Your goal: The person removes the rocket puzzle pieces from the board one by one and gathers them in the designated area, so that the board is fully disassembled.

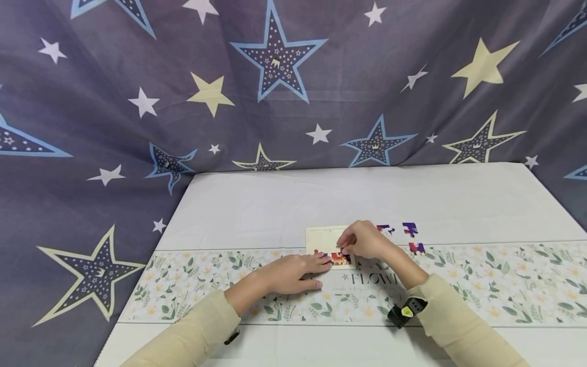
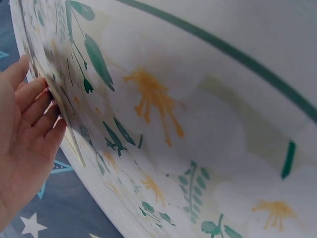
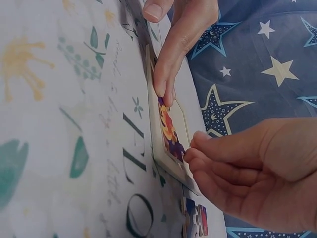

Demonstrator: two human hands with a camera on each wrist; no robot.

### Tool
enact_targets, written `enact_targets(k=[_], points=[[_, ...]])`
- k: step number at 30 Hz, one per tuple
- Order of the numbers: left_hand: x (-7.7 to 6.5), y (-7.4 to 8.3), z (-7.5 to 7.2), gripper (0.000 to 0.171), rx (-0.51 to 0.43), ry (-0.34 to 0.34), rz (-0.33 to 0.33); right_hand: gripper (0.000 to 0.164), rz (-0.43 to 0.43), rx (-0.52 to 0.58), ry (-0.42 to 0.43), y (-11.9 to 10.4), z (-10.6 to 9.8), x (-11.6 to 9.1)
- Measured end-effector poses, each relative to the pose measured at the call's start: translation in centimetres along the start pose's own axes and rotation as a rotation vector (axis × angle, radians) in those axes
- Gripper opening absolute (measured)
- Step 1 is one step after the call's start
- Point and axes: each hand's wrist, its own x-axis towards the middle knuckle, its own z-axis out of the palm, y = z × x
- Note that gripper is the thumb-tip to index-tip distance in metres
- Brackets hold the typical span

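A shallow cream puzzle tray [image 1: 321, 235] lies on the table with a row of purple, red and orange jigsaw pieces [image 1: 338, 259] along its near side. My left hand [image 1: 293, 272] rests its outstretched fingertips on the left end of that row; in the left wrist view the fingers [image 2: 37, 99] reach over the tray's edge [image 2: 72, 134]. With thumb and forefinger together, my right hand [image 1: 364, 240] pinches a small dark purple puzzle piece [image 1: 345, 251] at the right end of the row. In the right wrist view the fingertips [image 3: 193, 153] mostly hide this piece.
Right of the tray lie three loose groups of puzzle pieces: one partly behind the right hand [image 1: 385, 229], another farther right [image 1: 410, 229], a third nearer [image 1: 416, 248]. A floral printed band [image 1: 481, 280] crosses the white table. A star-patterned curtain [image 1: 293, 127] hangs behind.
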Motion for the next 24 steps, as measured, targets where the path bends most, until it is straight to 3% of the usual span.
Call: enact_targets(k=[24], points=[[-0.14, -0.10, 0.28, 0.053, 0.060, -0.005, 0.011, 0.015, 0.051, 0.107, 0.028, 0.48, 0.26, 0.05]])
